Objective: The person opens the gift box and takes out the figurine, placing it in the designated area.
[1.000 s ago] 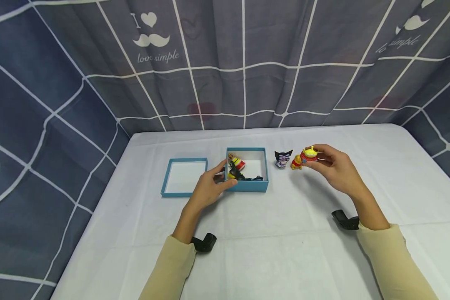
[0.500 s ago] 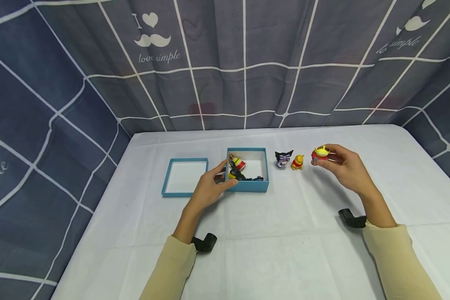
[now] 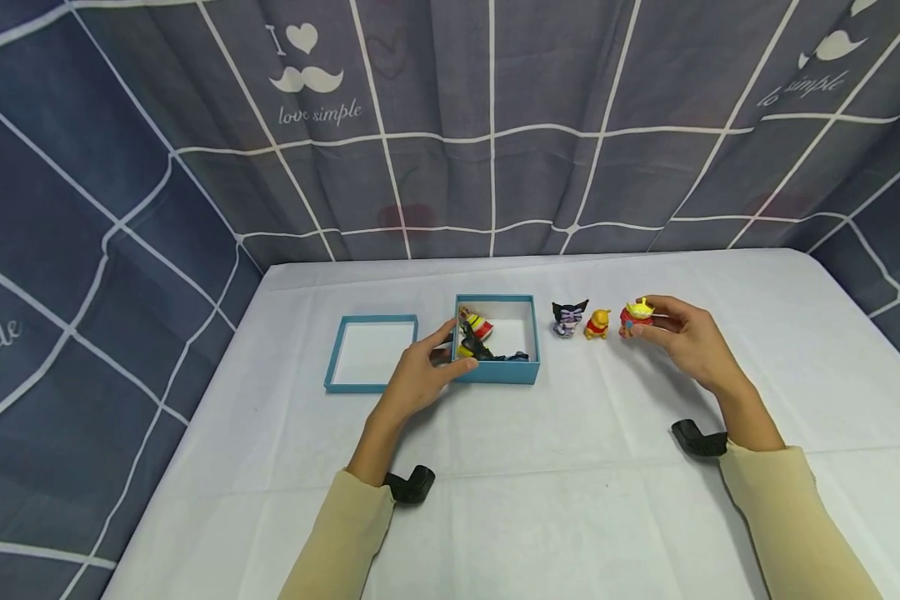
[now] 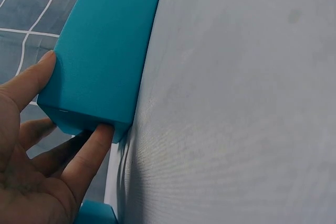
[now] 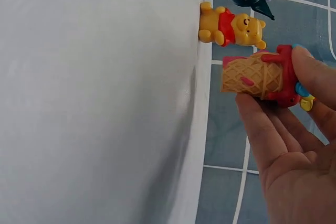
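1. The blue box (image 3: 499, 372) is gripped at nine o'clock by the left hand (image 3: 417, 377).
2. At its three o'clock, a yellow-topped figurine (image 3: 634, 317) is held by the right hand (image 3: 686, 337).
3. A yellow-and-red figurine (image 3: 597, 324) is seen between them.

Front approach lying open; sides obstructed.
The worktop (image 3: 540, 517) is offering broad room between the sleeves (image 3: 342, 525), up to the box (image 3: 497, 372). From above, the box is admitting entry at its right rear, its contents (image 3: 481, 327) blocking left and front. The left hand (image 3: 412, 379) is obstructing the box's left side, near the lid (image 3: 352, 388). To the right, a dark figure (image 3: 567, 320) and a bear figure (image 3: 597, 325) are standing close together, and the right hand (image 3: 686, 337), gripping a cone figure (image 5: 253, 76), is blocking that row's right end.
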`<state>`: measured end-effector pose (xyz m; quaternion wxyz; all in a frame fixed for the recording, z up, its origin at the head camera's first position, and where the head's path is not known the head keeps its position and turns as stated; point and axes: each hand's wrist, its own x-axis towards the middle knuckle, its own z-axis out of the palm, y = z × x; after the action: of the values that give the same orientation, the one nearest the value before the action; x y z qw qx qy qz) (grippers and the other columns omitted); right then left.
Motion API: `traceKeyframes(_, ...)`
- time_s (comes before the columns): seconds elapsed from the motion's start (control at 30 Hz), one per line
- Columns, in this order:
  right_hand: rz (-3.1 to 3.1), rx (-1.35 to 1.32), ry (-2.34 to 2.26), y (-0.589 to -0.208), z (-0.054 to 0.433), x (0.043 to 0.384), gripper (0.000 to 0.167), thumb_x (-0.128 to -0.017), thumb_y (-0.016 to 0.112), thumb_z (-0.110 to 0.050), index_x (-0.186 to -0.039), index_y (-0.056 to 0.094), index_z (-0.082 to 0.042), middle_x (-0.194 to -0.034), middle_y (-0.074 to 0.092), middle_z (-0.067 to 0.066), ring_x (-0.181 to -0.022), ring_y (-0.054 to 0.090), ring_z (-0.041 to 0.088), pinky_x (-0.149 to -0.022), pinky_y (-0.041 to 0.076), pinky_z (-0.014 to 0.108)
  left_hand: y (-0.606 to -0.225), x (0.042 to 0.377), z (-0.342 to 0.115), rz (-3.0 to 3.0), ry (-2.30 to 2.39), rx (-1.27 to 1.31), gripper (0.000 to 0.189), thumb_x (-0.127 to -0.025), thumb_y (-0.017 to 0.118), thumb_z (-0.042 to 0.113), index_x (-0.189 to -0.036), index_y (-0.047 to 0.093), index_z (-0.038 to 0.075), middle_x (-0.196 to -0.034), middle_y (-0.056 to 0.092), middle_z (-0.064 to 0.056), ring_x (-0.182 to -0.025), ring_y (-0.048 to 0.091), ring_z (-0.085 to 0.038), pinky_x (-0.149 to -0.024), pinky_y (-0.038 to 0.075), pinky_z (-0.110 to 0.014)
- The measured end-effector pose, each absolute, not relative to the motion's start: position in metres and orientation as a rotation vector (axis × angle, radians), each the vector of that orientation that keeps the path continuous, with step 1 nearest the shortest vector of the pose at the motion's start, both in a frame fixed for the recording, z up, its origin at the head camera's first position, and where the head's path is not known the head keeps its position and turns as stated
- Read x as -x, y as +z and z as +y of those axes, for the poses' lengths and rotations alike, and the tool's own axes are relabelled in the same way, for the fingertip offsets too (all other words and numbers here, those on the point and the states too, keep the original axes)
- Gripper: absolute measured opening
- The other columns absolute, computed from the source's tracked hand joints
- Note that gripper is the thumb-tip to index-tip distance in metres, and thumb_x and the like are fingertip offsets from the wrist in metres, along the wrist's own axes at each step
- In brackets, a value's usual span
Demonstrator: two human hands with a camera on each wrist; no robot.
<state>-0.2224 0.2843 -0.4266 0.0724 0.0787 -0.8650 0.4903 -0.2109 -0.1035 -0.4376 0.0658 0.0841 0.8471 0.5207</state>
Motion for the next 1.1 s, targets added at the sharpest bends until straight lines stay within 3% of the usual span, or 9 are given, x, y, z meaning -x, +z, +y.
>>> traceKeyframes(0.37,-2.720,-0.157,1.487,-0.429,0.287,0.225,0.057,-0.094,0.071,-0.019,-0.139,0.049,0.007,-0.134,0.051,0.025,-0.099,0.052,-0.008,-0.076,0.045,0.007,-0.436,0.209,-0.104,2.550,1.587,-0.273,0.075,-0.088,0.078,0.029,-0.152,0.041,0.021,-0.140,0.054,-0.012,-0.120,0.058,-0.024,-0.083,0.054,-0.036)
traceKeyframes(0.67,-2.748,-0.193,1.490,-0.430,0.288,0.230,0.054,-0.093,0.071,-0.012,-0.139,0.049,0.008,-0.132,0.052,0.027,-0.095,0.053,-0.011,-0.077,0.044,0.006,-0.435,0.209,-0.103,2.548,1.582,-0.288,0.075,-0.088,0.077,0.030,-0.153,0.040,0.021,-0.139,0.054,-0.012,-0.121,0.057,-0.024,-0.085,0.053,-0.037)
traceKeyframes(0.93,-2.738,-0.266,1.558,-0.432,0.288,0.233,0.054,-0.097,0.064,-0.009,-0.142,0.042,0.011,-0.132,0.050,0.030,-0.101,0.052,-0.008,-0.082,0.043,0.006,-0.435,0.210,-0.104,2.553,1.570,-0.257,0.074,-0.088,0.077,0.030,-0.152,0.041,0.023,-0.140,0.053,-0.010,-0.121,0.057,-0.022,-0.084,0.053,-0.037)
traceKeyframes(1.03,-2.745,-0.291,1.565,-0.433,0.288,0.234,0.054,-0.098,0.062,-0.006,-0.144,0.039,0.011,-0.133,0.049,0.031,-0.106,0.054,0.000,-0.083,0.042,0.006,-0.435,0.210,-0.103,2.550,1.568,-0.257,0.074,-0.088,0.077,0.029,-0.152,0.041,0.023,-0.140,0.053,-0.010,-0.121,0.057,-0.022,-0.084,0.053,-0.037)
traceKeyframes(1.1,-2.754,-0.293,1.562,-0.433,0.288,0.234,0.055,-0.098,0.061,-0.006,-0.144,0.037,0.012,-0.134,0.048,0.032,-0.113,0.055,0.013,-0.083,0.042,0.006,-0.436,0.210,-0.103,2.548,1.572,-0.260,0.074,-0.088,0.077,0.029,-0.152,0.041,0.022,-0.140,0.053,-0.010,-0.121,0.057,-0.022,-0.084,0.054,-0.037)
